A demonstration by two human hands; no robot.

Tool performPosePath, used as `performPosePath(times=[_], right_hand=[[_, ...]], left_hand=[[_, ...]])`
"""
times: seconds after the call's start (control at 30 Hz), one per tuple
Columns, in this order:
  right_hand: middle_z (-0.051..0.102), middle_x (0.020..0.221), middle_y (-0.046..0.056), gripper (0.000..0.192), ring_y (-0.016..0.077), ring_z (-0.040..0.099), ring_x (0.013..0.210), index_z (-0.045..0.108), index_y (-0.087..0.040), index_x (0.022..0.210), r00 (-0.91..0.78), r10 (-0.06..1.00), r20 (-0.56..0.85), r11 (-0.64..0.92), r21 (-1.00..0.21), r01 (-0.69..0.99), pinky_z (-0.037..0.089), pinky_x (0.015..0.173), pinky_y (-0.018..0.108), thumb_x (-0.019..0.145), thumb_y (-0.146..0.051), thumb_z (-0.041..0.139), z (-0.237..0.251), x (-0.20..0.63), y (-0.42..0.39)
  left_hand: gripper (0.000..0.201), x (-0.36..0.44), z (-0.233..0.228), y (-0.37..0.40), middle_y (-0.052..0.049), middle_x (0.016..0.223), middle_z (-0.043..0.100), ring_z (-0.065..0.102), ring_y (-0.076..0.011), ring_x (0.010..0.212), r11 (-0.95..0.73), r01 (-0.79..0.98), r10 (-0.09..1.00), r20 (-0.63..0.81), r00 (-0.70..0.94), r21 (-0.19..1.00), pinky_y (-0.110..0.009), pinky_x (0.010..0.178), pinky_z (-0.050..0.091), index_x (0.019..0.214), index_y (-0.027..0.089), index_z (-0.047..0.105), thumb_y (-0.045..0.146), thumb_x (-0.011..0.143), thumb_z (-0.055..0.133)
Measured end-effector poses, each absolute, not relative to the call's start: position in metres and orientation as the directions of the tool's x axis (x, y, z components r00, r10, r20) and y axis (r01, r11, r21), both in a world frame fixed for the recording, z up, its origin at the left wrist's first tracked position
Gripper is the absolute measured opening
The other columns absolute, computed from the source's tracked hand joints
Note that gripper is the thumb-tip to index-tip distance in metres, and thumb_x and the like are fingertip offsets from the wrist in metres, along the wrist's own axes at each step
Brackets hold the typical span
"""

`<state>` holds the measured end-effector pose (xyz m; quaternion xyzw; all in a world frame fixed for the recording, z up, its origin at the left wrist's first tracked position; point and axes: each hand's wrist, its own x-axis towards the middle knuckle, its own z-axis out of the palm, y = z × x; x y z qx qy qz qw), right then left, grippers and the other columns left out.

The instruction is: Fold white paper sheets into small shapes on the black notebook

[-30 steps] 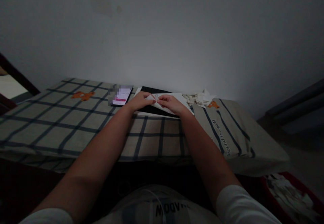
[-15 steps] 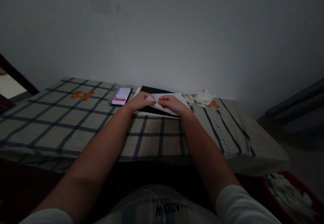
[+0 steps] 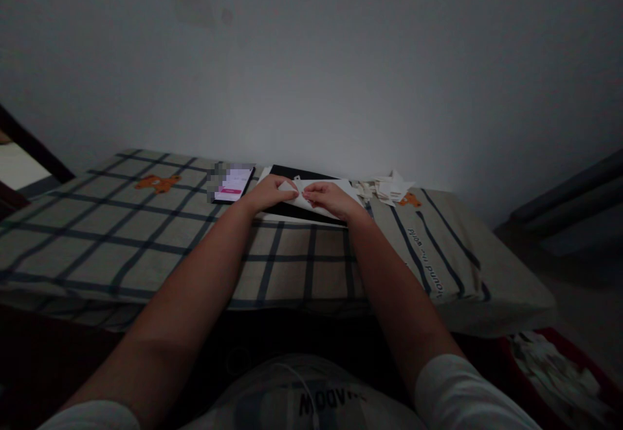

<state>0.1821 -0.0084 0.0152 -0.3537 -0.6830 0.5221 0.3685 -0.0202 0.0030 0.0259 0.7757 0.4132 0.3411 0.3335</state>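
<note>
Cloth (image 3: pixel 450 242) reads "the world"; left hand (image 3: pixel 269 194) and right hand (image 3: pixel 335 200) pinch paper (image 3: pixel 302 203).

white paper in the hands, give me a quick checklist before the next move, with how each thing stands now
1. Left hand has the white paper: ok, thumb and fingers are on it.
2. Right hand has the paper too: ok, its fingertips pinch close to the left thumb.
3. Folds line up: cannot tell, too small, dim and partly covered by fingers.
4. Black panel lies under the work: ok, it rests on the checked cloth.
5. Lit-screen device is out of the way: ok, apart from the left hand.
6. Pile of paper pieces is clear of the right hand: ok, off to its right.
</note>
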Motion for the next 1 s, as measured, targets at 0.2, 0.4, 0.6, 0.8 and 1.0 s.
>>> performPosePath(times=[0.2,0.4,0.6,0.8,1.0], right_hand=[[0.056,0.067,-0.001,0.027,0.0084,0.044,0.058,0.064,-0.014,0.077,-0.482,0.869,0.111,0.199,-0.971,0.135,0.035,0.054,0.022,0.065,-0.038,0.067,0.0151,0.1819,-0.0079],[0.054,0.066,-0.002,0.024,0.0081,0.043,0.057,0.064,-0.015,0.076,-0.508,0.853,0.118,0.202,-0.973,0.115,0.033,0.054,0.022,0.067,-0.037,0.067,0.0145,0.1830,-0.0073],[0.049,0.063,-0.003,0.023,0.0082,0.039,0.055,0.061,-0.016,0.072,-0.539,0.830,0.144,0.255,-0.958,0.136,0.030,0.053,0.022,0.070,-0.039,0.065,0.0139,0.1845,-0.0074],[0.047,0.063,-0.004,0.025,0.0083,0.037,0.055,0.060,-0.017,0.076,-0.541,0.827,0.155,0.283,-0.945,0.163,0.028,0.052,0.022,0.072,-0.041,0.062,0.0140,0.1836,-0.0066],[0.053,0.067,-0.002,0.030,0.0082,0.040,0.057,0.064,-0.014,0.083,-0.539,0.835,0.114,0.238,-0.957,0.167,0.031,0.054,0.022,0.069,-0.041,0.064,0.0170,0.1865,-0.0079]], left_hand=[[0.028,-0.0185,0.0304,-0.0024,-0.003,0.071,0.066,0.058,-0.0155,0.068,-0.407,0.423,0.867,0.197,0.457,0.809,-0.026,0.066,0.043,0.078,0.014,0.070,0.037,0.063,0.065],[0.027,-0.0181,0.0324,-0.0044,-0.005,0.077,0.069,0.060,-0.0164,0.072,-0.431,0.420,0.849,0.202,0.488,0.798,-0.026,0.070,0.043,0.080,0.014,0.071,0.036,0.065,0.066],[0.028,-0.0176,0.0341,-0.0065,-0.004,0.072,0.067,0.058,-0.0154,0.067,-0.411,0.428,0.860,0.186,0.475,0.805,-0.026,0.067,0.043,0.078,0.014,0.071,0.038,0.065,0.066],[0.033,-0.0192,0.0306,-0.0027,-0.005,0.074,0.066,0.058,-0.0157,0.068,-0.415,0.439,0.865,0.197,0.461,0.797,-0.025,0.063,0.042,0.084,0.013,0.070,0.040,0.065,0.064],[0.033,-0.0206,0.0285,-0.0005,-0.004,0.071,0.066,0.057,-0.0145,0.064,-0.394,0.444,0.878,0.186,0.442,0.805,-0.025,0.062,0.042,0.081,0.013,0.070,0.040,0.064,0.066]])
